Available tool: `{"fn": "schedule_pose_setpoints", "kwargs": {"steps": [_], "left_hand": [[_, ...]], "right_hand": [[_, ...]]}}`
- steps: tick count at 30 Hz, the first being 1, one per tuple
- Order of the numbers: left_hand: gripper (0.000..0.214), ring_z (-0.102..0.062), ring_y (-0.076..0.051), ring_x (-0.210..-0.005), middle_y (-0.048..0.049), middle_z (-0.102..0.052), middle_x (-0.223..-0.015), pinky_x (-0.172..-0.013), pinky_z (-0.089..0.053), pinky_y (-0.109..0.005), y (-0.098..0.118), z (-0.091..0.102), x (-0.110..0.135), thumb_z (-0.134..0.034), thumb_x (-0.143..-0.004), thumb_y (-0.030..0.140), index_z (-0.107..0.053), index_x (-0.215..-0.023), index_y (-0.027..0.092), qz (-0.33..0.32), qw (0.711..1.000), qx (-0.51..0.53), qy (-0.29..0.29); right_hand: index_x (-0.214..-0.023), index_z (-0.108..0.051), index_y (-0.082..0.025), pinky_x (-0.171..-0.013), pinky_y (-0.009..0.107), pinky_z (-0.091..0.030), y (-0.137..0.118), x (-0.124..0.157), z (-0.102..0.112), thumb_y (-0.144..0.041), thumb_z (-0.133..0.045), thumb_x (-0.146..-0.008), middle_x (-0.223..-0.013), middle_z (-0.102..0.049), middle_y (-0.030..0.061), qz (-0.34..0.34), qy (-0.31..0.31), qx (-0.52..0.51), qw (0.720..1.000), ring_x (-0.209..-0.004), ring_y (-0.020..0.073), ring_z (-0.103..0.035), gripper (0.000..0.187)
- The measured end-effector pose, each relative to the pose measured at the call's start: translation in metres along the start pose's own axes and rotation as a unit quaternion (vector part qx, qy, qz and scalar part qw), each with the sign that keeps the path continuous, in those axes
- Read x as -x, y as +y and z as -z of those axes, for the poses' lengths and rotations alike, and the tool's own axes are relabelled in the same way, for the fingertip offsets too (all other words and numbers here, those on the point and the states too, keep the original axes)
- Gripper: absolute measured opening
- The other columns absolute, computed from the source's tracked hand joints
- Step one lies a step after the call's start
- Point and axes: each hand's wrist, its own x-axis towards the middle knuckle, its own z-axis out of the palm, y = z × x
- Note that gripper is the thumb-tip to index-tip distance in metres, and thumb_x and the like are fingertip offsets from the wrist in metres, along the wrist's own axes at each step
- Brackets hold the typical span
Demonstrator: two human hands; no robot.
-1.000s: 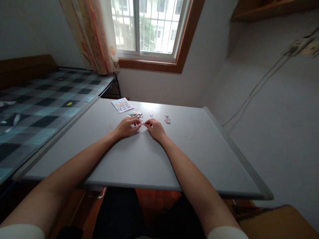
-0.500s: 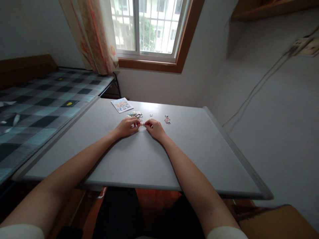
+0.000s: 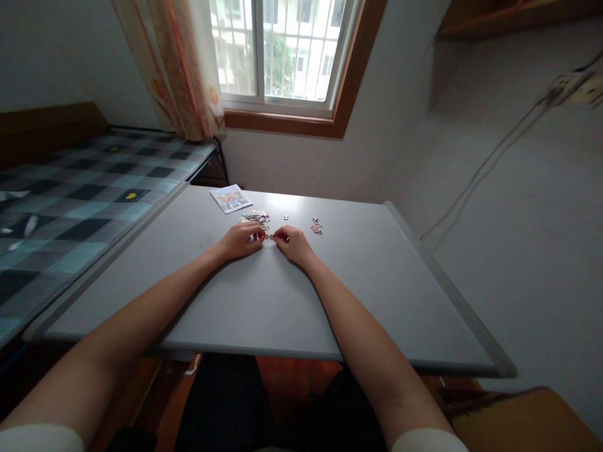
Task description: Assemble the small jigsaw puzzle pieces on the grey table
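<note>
Both my hands rest on the grey table (image 3: 264,301), meeting at its middle. My left hand (image 3: 241,241) and my right hand (image 3: 293,243) each pinch small jigsaw pieces (image 3: 269,236) held between their fingertips. Just beyond the left hand lies a loose heap of puzzle pieces (image 3: 257,218). A single piece (image 3: 285,218) and a small cluster of pieces (image 3: 316,226) lie beyond the right hand. A picture card (image 3: 230,198) lies further back on the table.
A bed with a checked cover (image 3: 80,188) runs along the table's left edge. A window (image 3: 277,50) and curtain (image 3: 174,69) are behind. A white wall with a cable (image 3: 490,163) borders the right side. A wooden seat (image 3: 518,420) shows at bottom right.
Almost nothing has moved; my two hands stay pinched together over the small pieces, shifting only a hair.
</note>
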Motion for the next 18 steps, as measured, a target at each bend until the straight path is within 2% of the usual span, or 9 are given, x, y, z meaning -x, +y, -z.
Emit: {"fn": "schedule_pose_setpoints", "kwargs": {"steps": [18], "left_hand": [[0.01,-0.056,-0.014,-0.069,-0.002,-0.062,-0.075,-0.067,-0.045,-0.024,-0.0011,-0.0012,0.0004,-0.056,-0.083,0.023,-0.064,-0.081,0.018,0.001,1.0,-0.006,-0.005]], "right_hand": [[-0.08,-0.069,-0.016,-0.068,0.024,-0.043,-0.0008,0.0006,0.0002,-0.012,-0.062,-0.079,-0.077,-0.066,0.0025,0.0,0.001,-0.005,1.0,-0.069,0.0121,-0.055,0.008]]}}
